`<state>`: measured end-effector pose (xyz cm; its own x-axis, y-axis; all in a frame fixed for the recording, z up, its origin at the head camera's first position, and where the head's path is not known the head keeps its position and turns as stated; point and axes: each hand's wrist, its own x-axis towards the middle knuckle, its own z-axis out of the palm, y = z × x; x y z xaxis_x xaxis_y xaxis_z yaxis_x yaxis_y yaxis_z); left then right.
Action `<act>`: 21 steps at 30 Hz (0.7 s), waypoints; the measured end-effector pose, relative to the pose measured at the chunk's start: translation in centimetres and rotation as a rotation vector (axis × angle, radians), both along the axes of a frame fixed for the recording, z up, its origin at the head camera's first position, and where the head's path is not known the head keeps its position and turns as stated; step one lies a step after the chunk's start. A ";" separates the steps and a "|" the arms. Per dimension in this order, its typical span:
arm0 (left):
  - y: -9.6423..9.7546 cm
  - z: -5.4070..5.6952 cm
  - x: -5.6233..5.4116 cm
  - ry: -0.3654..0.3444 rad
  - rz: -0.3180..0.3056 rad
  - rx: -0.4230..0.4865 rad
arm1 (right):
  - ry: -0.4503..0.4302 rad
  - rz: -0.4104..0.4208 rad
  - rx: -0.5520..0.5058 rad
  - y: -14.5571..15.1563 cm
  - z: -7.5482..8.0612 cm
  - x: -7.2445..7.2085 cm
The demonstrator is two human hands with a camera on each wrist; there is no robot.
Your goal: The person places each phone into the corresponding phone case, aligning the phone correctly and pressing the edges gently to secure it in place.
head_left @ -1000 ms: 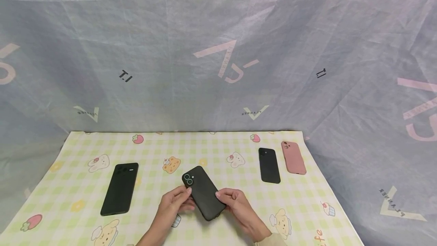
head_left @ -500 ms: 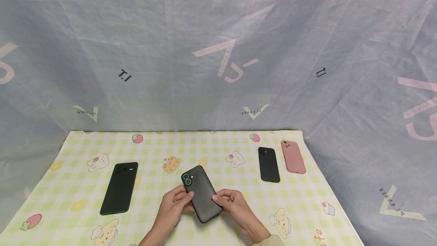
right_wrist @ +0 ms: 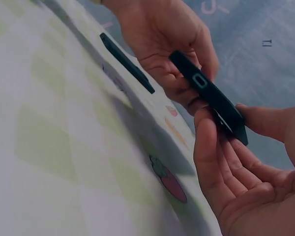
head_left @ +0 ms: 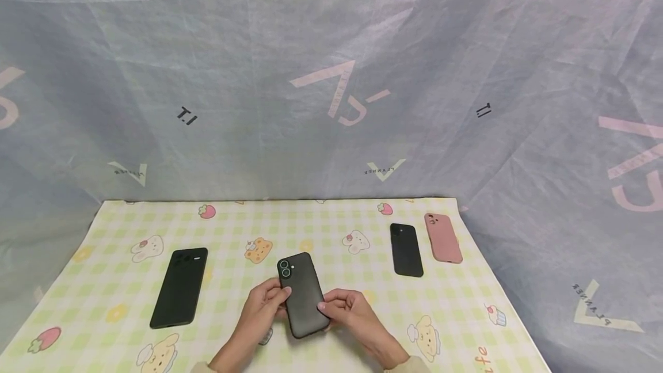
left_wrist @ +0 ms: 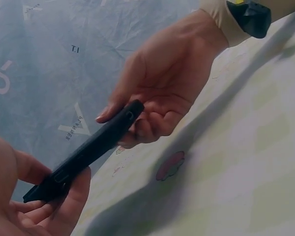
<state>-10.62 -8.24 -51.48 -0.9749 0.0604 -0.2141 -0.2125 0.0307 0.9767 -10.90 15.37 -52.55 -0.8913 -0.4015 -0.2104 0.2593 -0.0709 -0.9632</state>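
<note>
A phone in a matte black case [head_left: 304, 298], back side up with two ringed lenses at its upper left, is held between both hands above the table. My left hand [head_left: 263, 311] pinches its left edge, thumb on the back just under the lenses. On the opposite edge, my right hand [head_left: 356, 316] grips the lower part, thumb over the rim. In the left wrist view the held phone [left_wrist: 91, 150] appears edge-on, fingers beneath it. From the right wrist, a rounded cutout shows in the side of the case [right_wrist: 199, 81]; its front face is hidden.
A larger black phone [head_left: 179, 288] lies on the left of the checked tablecloth [head_left: 233, 229]. To the right lie a smaller black phone [head_left: 406, 250] and a pink phone case [head_left: 444, 238], side by side. A grey printed curtain [head_left: 259, 73] hangs behind the table.
The held phone has turned clockwise to stand straighter in the head view, its lower end swinging left. My right thumb has shifted a little left and down along the edge.
</note>
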 end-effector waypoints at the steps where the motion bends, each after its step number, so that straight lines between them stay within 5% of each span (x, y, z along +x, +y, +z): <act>1: 0.0 0.1 -0.1 0.001 0.007 -0.005 | 0.010 0.004 -0.004 0.2 -0.1 -0.1; 7: -0.4 0.6 -1.0 0.029 0.059 -0.012 | 0.066 -0.011 -0.025 2.0 -0.5 -0.8; 13: -1.0 0.9 -2.2 0.048 0.096 -0.044 | 0.110 -0.054 0.063 4.7 -0.2 -1.7; 21: -1.9 1.0 -3.9 0.084 0.084 -0.124 | 0.144 -0.290 0.296 9.9 1.8 -3.7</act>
<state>-14.54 -10.13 -50.52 -0.9902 -0.0441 -0.1323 -0.1372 0.1372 0.9810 -14.65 25.29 -50.74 -0.9870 -0.0718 -0.1440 0.1308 0.1633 -0.9779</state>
